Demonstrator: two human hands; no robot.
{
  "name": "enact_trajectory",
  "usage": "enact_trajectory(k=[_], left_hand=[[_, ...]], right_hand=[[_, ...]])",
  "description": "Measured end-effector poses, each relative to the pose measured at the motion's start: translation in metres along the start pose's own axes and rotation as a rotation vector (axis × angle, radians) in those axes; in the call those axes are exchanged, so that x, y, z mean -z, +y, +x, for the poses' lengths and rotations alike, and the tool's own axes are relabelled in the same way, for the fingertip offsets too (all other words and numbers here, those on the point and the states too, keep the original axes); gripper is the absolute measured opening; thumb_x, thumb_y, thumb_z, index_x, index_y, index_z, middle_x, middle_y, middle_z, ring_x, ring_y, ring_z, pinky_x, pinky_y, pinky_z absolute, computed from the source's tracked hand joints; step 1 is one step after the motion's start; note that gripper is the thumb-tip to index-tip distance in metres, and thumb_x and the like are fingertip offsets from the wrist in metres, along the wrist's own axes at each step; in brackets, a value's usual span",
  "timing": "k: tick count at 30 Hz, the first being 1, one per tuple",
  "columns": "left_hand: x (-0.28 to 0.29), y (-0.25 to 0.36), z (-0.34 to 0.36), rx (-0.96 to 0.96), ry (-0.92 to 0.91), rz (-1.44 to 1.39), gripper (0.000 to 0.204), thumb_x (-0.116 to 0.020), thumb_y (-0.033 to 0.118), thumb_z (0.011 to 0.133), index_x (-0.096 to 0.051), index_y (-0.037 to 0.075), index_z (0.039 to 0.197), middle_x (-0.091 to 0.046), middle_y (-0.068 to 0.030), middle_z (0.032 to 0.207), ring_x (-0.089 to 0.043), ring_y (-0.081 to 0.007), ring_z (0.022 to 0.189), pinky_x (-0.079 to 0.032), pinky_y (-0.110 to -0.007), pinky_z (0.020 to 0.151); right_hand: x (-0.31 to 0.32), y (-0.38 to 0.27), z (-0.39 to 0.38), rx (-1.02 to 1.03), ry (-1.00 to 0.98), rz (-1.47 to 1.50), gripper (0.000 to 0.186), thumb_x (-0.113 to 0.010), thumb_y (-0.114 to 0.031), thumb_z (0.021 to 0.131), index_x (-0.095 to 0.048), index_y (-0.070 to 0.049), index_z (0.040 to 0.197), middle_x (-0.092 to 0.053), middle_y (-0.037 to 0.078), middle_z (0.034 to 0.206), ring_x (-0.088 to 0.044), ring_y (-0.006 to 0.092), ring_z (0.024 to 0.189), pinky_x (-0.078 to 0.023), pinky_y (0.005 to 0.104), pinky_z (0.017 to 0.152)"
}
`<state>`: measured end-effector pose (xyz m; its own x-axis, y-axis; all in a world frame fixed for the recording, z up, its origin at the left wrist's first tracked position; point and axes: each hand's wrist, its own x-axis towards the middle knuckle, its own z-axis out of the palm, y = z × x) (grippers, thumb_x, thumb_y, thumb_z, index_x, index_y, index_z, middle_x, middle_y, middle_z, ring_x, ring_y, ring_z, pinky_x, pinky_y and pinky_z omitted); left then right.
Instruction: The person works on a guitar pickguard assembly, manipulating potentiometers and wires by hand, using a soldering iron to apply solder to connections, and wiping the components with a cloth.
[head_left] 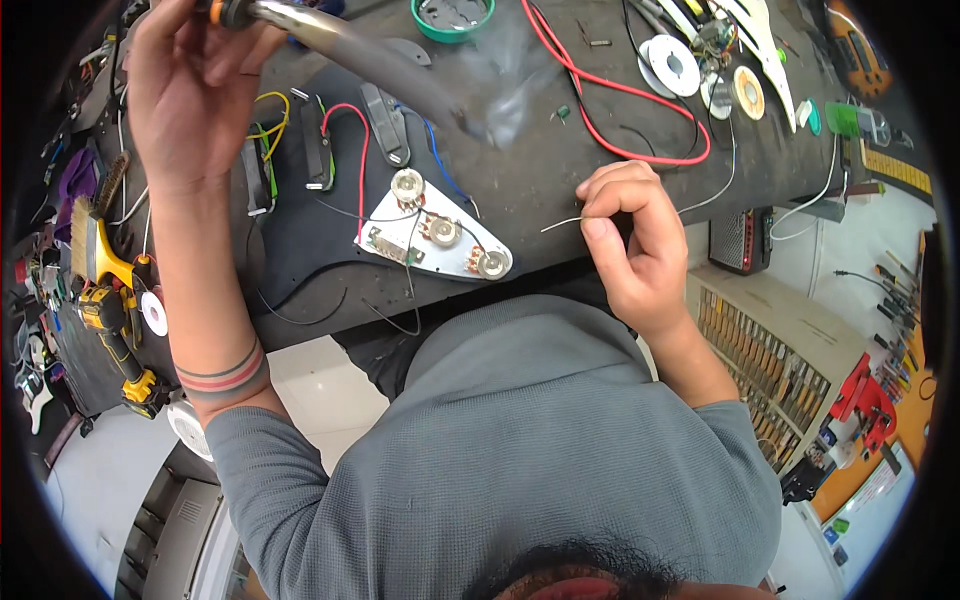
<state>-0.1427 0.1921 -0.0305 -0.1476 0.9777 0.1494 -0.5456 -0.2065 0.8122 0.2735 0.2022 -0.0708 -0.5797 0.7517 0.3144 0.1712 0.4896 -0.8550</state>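
My left hand [200, 90] is raised at the upper left, fingers closed on a soldering iron [300, 25], whose shaft blurs toward a pale puff of smoke [500, 110]. My right hand [630, 240] pinches a thin wire, apparently solder [555, 224], between thumb and fingers. Between my hands lies a silver control plate [375, 240] bearing three round pots [445, 231], a switch [395, 250] and several wires, on a dark pickguard [320, 270]. Slim pickups [317, 140] with coloured leads lie above the plate.
The dark bench [550, 170] holds a green dish [450, 12], red cable [640, 155] and spools [670, 65]. A brush [100, 240] and yellow drill [115, 340] are at left. A tool cabinet [750, 370] stands below at right.
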Motion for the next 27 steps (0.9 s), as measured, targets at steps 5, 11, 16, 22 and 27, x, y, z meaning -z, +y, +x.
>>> enact_trajectory(k=[5,11,16,22,27], left_hand=[[-0.055,-0.045,0.002,-0.007,0.083,0.217,0.035,-0.054,0.038,0.109,-0.067,0.007,0.101,-0.055,0.0043,0.070,-0.036,-0.0046,0.049,-0.033,-0.023,0.050],[-0.062,-0.037,0.001,-0.081,0.239,0.463,0.030,-0.057,0.032,0.109,-0.069,0.006,0.098,-0.057,0.0040,0.068,-0.036,-0.0033,0.049,-0.030,-0.022,0.048],[-0.052,-0.011,-0.002,-0.191,0.423,0.324,0.034,-0.060,0.037,0.111,-0.069,0.010,0.093,-0.049,0.0094,0.059,-0.041,-0.0022,0.047,-0.035,-0.023,0.052],[-0.045,-0.007,-0.003,-0.180,0.413,0.120,0.033,-0.061,0.035,0.112,-0.070,0.010,0.092,-0.055,0.0085,0.065,-0.043,-0.0022,0.047,-0.036,-0.024,0.051],[-0.044,-0.004,-0.002,-0.180,0.404,0.076,0.029,-0.060,0.032,0.112,-0.070,0.009,0.097,-0.060,0.0070,0.071,-0.044,-0.0023,0.047,-0.035,-0.023,0.050]], right_hand=[[-0.009,0.004,-0.017,0.077,-0.042,-0.060,0.016,-0.074,0.000,0.089,-0.065,-0.006,0.101,-0.072,0.008,0.099,-0.073,0.0260,0.102,-0.047,0.0498,0.110],[-0.021,0.001,-0.022,0.083,0.016,0.104,0.015,-0.071,0.001,0.094,-0.064,-0.006,0.105,-0.071,0.009,0.100,-0.069,0.0195,0.092,-0.053,0.0418,0.094],[-0.005,-0.014,0.006,-0.121,-0.251,0.258,0.016,-0.068,0.003,0.097,-0.066,0.000,0.112,-0.063,0.004,0.095,-0.053,0.0100,0.075,-0.046,0.0289,0.071],[-0.014,-0.010,0.054,-0.039,-0.585,0.287,0.023,-0.066,0.009,0.094,-0.078,-0.003,0.111,-0.065,0.004,0.094,-0.060,0.0166,0.080,-0.049,0.0324,0.071],[-0.019,-0.001,0.065,0.100,-0.645,0.263,0.038,-0.064,0.018,0.079,-0.081,-0.002,0.106,-0.056,0.005,0.083,-0.052,0.0191,0.076,-0.041,0.0337,0.066]])
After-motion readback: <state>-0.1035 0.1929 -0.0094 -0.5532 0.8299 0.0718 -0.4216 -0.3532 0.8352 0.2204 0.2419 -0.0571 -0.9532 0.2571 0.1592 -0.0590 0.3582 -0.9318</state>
